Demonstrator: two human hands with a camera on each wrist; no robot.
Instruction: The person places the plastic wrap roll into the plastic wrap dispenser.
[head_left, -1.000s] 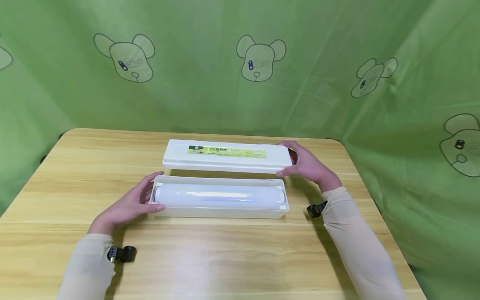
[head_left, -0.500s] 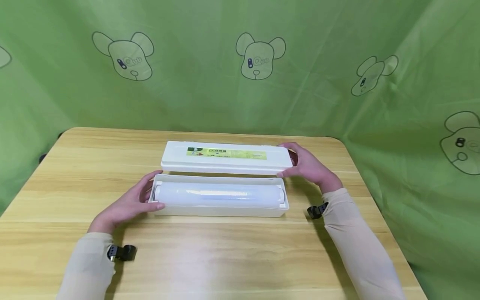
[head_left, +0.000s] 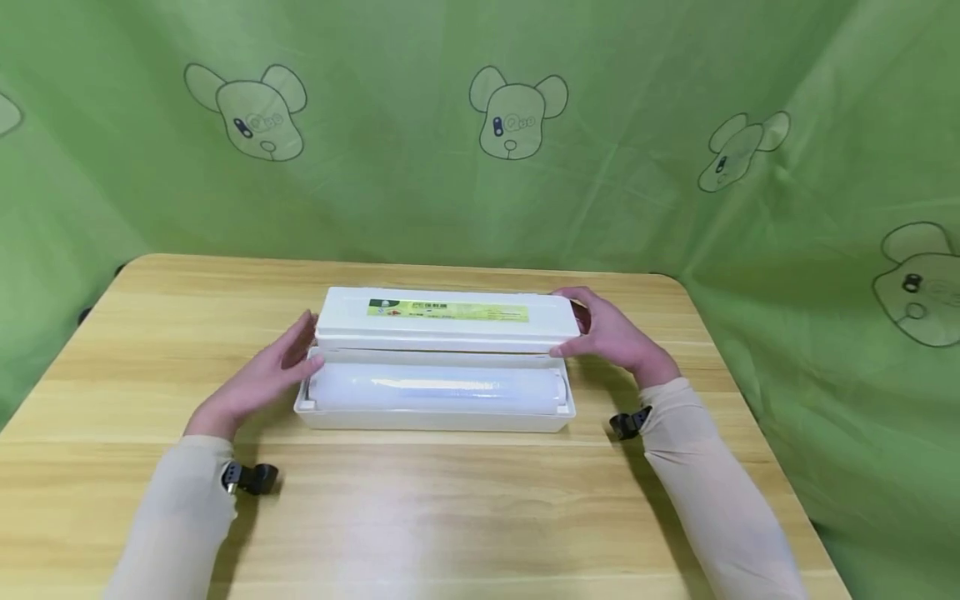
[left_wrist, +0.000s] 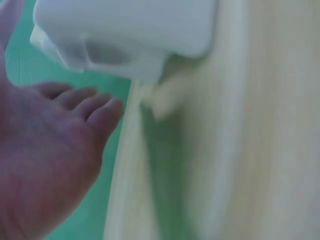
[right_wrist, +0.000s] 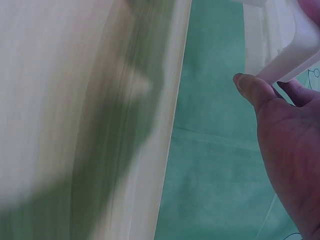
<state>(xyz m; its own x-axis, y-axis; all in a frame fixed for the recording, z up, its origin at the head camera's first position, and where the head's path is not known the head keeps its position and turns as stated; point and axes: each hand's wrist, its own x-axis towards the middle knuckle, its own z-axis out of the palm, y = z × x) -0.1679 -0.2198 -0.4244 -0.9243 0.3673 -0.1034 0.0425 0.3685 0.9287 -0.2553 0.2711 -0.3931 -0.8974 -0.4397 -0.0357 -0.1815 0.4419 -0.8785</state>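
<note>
A white lid [head_left: 450, 327] with a yellow-green label is held level behind and just above a white box [head_left: 435, 421]. Inside the uncovered box lies a roll of clear plastic film [head_left: 442, 387]. My right hand [head_left: 611, 333] grips the lid's right end, thumb at the front and fingers behind; the right wrist view shows the thumb [right_wrist: 252, 90] against the lid's edge. At the left end, my left hand [head_left: 258, 379] has its thumb near the box's back corner and its fingers beside the lid. In the left wrist view its fingers [left_wrist: 85, 100] are apart from the box end.
Both things are over a light wooden table [head_left: 450, 517]. A green curtain [head_left: 375, 192] printed with mouse heads encloses the back and sides. Each sleeved forearm wears a small black camera, one on the left wrist [head_left: 258, 479] and one on the right [head_left: 626, 425].
The lid has come down and toward me, narrowing the gap to the box. My left hand has let go of the box's left end and moved up toward the lid's left end.
</note>
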